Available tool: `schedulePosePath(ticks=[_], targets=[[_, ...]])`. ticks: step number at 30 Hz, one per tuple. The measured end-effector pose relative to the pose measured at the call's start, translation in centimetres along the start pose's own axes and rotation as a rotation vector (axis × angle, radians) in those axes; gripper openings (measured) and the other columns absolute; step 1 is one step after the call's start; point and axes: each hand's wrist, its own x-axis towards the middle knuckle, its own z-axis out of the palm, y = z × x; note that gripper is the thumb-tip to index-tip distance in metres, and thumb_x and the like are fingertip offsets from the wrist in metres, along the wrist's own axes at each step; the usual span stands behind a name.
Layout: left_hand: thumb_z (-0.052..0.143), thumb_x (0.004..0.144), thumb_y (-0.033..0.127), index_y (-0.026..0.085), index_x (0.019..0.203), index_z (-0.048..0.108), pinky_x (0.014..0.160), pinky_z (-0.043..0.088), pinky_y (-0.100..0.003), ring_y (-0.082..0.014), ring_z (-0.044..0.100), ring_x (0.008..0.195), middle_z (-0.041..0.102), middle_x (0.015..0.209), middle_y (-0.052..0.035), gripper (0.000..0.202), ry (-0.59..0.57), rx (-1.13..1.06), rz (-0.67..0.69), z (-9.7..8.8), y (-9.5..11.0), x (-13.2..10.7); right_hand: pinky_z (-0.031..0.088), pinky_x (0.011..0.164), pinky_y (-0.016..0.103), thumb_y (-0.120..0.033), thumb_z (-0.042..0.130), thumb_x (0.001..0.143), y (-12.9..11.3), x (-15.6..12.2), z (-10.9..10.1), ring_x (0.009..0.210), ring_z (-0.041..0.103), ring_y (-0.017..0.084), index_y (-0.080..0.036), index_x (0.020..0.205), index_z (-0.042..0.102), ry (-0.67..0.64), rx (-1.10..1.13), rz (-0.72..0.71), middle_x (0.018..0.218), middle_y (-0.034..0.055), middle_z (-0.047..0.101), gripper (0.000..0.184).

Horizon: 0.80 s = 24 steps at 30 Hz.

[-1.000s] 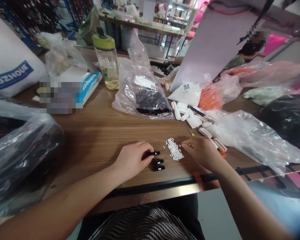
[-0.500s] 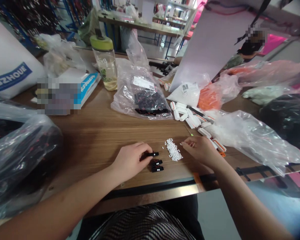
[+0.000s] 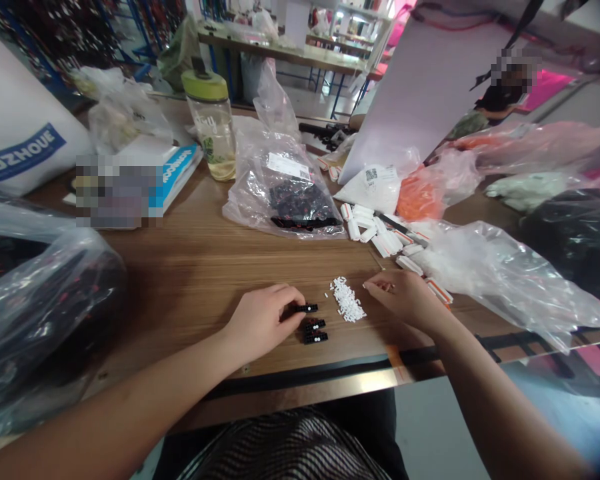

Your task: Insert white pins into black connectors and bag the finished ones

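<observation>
My left hand [image 3: 267,319] is closed, its thumb and fingers pinching a small black connector block [image 3: 309,308] that has a white dot on its face. Just below it, two similar black connector blocks [image 3: 315,332] lie on the wood, each with white dots. To their right spreads a small pile of tiny white pegs [image 3: 349,301], with one peg lying apart on its left side. My right hand [image 3: 403,295] is beside the pile, fingers curled and pinched. A tiny white peg [image 3: 365,285] shows at its fingertips; the palm side is partly hidden.
White strips with orange edges [image 3: 385,237] lie behind my right hand, beside a clear plastic bag [image 3: 500,267]. A bag of black parts [image 3: 300,193] and a green-lidded bottle [image 3: 210,127] stand at the back. A large plastic bag [image 3: 45,307] fills the left.
My right hand has shifted slightly right and away from me, still pinched. My left hand and the black connector blocks look unchanged.
</observation>
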Motion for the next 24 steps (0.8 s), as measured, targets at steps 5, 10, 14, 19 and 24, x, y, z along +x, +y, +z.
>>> schedulePosePath(ticks=[5,10,14,19,24], targets=[[0.064,0.087,0.025,0.023,0.093,0.066,0.060,0.040,-0.027,-0.0123,0.051,0.060,0.060,0.075,0.0029,0.007,-0.010,-0.011,-0.009,0.0,0.0,0.1,0.048,0.066,0.030,-0.031,0.057,0.085,0.6,0.5,-0.8,0.071,0.067,0.019,-0.023,0.089,0.077,-0.107,0.073,0.019,0.082,0.0029,0.076,0.022],[0.066,0.086,0.025,0.023,0.092,0.065,0.061,0.040,-0.027,-0.0117,0.051,0.060,0.061,0.078,0.0034,0.007,-0.003,-0.022,-0.008,0.1,-0.1,0.0,0.049,0.069,0.031,-0.031,0.059,0.085,1.3,1.1,-1.0,0.076,0.069,0.020,-0.023,0.087,0.077,-0.102,0.063,-0.009,0.085,0.0024,0.076,0.020],[0.066,0.085,0.025,0.023,0.092,0.065,0.061,0.039,-0.027,-0.0115,0.051,0.059,0.061,0.077,0.0035,0.007,-0.002,-0.028,-0.007,0.2,-0.2,0.0,0.050,0.071,0.031,-0.034,0.059,0.085,1.6,0.9,-1.0,0.078,0.070,0.021,-0.025,0.086,0.077,-0.124,0.061,0.049,0.085,0.0007,0.077,0.020],[0.066,0.086,0.025,0.023,0.092,0.065,0.060,0.039,-0.027,-0.0116,0.051,0.059,0.061,0.076,0.0034,0.007,0.001,-0.021,-0.005,0.2,-0.2,0.0,0.050,0.071,0.030,-0.027,0.063,0.083,1.3,0.6,-0.5,0.079,0.070,0.020,-0.025,0.088,0.077,-0.091,0.065,0.000,0.089,0.0016,0.076,0.016],[0.067,0.085,0.023,0.023,0.093,0.065,0.060,0.038,-0.027,-0.0117,0.051,0.059,0.060,0.076,0.0036,0.008,0.004,-0.016,-0.005,0.2,-0.2,0.0,0.047,0.068,0.030,-0.025,0.062,0.084,1.5,0.4,0.1,0.073,0.067,0.019,-0.022,0.081,0.075,-0.038,0.042,0.004,0.082,0.0022,0.074,0.014]])
